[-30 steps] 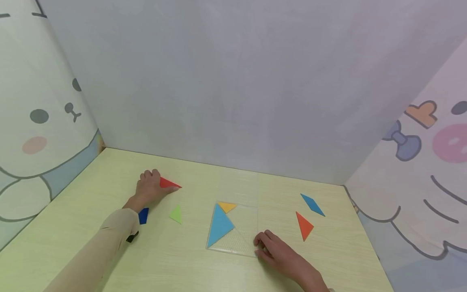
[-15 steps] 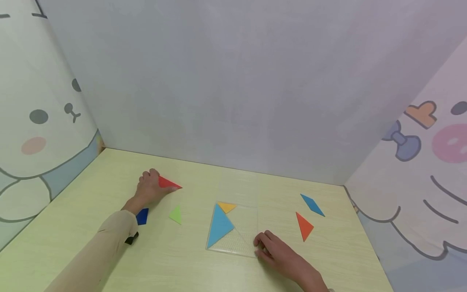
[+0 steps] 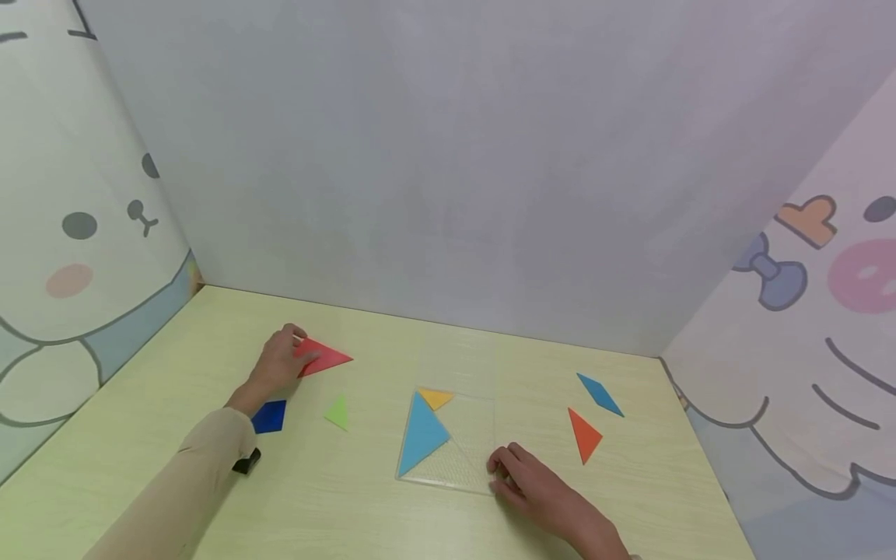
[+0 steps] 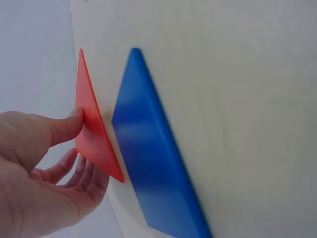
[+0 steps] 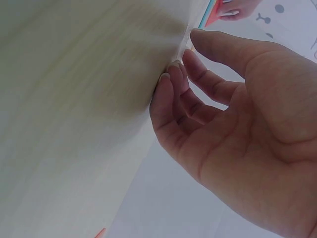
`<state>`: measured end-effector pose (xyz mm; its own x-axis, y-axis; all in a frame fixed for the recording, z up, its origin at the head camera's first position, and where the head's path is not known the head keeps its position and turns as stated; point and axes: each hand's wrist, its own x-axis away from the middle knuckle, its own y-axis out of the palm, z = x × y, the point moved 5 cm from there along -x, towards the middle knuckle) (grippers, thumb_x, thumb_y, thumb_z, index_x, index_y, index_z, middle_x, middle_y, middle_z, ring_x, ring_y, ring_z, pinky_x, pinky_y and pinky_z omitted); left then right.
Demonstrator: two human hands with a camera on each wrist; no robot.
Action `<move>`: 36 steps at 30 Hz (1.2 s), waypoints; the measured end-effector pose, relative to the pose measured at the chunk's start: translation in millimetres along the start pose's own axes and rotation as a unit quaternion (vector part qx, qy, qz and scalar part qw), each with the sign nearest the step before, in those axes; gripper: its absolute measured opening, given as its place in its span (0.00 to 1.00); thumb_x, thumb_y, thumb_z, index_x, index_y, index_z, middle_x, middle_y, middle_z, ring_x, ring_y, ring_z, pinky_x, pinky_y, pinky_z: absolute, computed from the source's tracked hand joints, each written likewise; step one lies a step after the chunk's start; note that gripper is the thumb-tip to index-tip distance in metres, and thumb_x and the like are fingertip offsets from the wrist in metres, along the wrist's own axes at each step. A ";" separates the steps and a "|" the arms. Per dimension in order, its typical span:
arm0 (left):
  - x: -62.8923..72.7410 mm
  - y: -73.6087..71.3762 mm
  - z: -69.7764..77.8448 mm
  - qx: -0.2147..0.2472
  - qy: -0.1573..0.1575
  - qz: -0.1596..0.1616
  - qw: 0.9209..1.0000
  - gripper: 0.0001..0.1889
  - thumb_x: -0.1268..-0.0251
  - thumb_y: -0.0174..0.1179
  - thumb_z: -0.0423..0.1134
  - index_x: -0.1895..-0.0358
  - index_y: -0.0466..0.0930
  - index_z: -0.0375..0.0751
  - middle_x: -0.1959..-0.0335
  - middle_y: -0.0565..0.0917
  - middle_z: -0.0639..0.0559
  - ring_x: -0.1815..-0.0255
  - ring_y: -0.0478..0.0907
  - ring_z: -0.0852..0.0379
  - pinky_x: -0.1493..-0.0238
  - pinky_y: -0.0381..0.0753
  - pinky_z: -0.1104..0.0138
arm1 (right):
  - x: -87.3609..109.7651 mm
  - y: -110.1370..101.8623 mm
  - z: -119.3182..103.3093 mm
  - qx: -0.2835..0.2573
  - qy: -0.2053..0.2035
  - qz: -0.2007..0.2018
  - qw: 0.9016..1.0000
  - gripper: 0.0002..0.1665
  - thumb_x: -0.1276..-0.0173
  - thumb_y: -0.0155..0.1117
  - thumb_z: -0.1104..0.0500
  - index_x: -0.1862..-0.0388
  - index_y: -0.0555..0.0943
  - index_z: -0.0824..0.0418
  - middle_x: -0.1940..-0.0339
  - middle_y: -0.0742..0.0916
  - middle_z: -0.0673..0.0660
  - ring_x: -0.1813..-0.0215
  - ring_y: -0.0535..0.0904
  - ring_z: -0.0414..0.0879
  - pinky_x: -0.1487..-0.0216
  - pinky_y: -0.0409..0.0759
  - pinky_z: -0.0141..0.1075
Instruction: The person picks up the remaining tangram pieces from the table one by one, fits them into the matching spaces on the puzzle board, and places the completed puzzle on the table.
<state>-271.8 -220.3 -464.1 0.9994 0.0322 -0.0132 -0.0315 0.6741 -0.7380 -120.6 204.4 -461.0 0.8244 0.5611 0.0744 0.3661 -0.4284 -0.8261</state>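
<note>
My left hand [image 3: 278,359] pinches a large red triangular tangram piece [image 3: 330,358]. In the left wrist view the thumb lies on the face of the red triangle [image 4: 94,134], with the other fingers curled behind it. Loosely bent, my right hand [image 3: 535,490] rests at the right edge of a clear square tray [image 3: 470,460]; its thumb and fingertips are right at the rim. Inside the tray are a large light blue triangle [image 3: 421,437], along the left side, and a small yellow triangle [image 3: 435,398] at the top left.
Near the left forearm lie a dark blue piece [image 3: 271,417] and a small green triangle [image 3: 338,413]. An orange-red triangle [image 3: 584,435] and a blue parallelogram [image 3: 600,394] lie right of the tray. Behind it, a clear sheet [image 3: 458,362] reaches toward the back wall.
The left hand has shifted slightly left and tilted the red triangle, so more of its face shows. More of the dark blue piece is uncovered. The right hand and tray stay put.
</note>
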 end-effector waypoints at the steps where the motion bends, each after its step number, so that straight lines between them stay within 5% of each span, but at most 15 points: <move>1: -0.1 0.0 -0.8 0.002 0.001 0.002 1.000 0.24 0.25 0.61 0.36 0.37 0.64 0.24 0.42 0.73 0.25 0.41 0.72 0.30 0.41 0.77 0.42 | 0.0 0.1 0.1 0.000 0.001 -0.001 1.000 0.07 0.23 0.62 0.60 0.50 0.75 0.51 0.61 0.73 0.42 0.58 0.71 0.33 0.56 0.75 0.28; 16: 5.2 0.8 3.0 0.033 0.038 0.032 0.998 0.19 0.26 0.62 0.35 0.40 0.73 0.27 0.48 0.79 0.28 0.47 0.80 0.33 0.45 0.81 0.44 | -0.8 1.3 0.8 0.003 0.012 -0.004 1.000 0.08 0.23 0.64 0.59 0.50 0.76 0.51 0.61 0.73 0.42 0.58 0.71 0.34 0.56 0.75 0.28; 29: 10.1 2.5 7.6 0.072 0.006 0.014 0.997 0.20 0.27 0.64 0.39 0.40 0.76 0.29 0.46 0.81 0.29 0.47 0.81 0.33 0.48 0.84 0.48 | -1.0 1.4 1.4 0.003 0.009 -0.004 1.000 0.08 0.23 0.64 0.59 0.50 0.76 0.51 0.61 0.73 0.41 0.58 0.71 0.34 0.56 0.75 0.27; 36: 10.2 6.1 18.4 0.101 0.014 0.006 0.995 0.20 0.28 0.66 0.40 0.42 0.78 0.31 0.49 0.83 0.31 0.50 0.83 0.36 0.50 0.85 0.52 | -0.7 0.5 0.3 0.012 0.000 0.002 1.000 0.08 0.24 0.64 0.59 0.50 0.76 0.52 0.61 0.73 0.42 0.59 0.71 0.34 0.57 0.74 0.27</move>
<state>-262.1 -202.2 -456.3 0.9988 0.0232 -0.0427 -0.0439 0.8088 -0.5865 -121.1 204.0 -461.6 0.8262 0.5589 0.0711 0.3519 -0.4133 -0.8398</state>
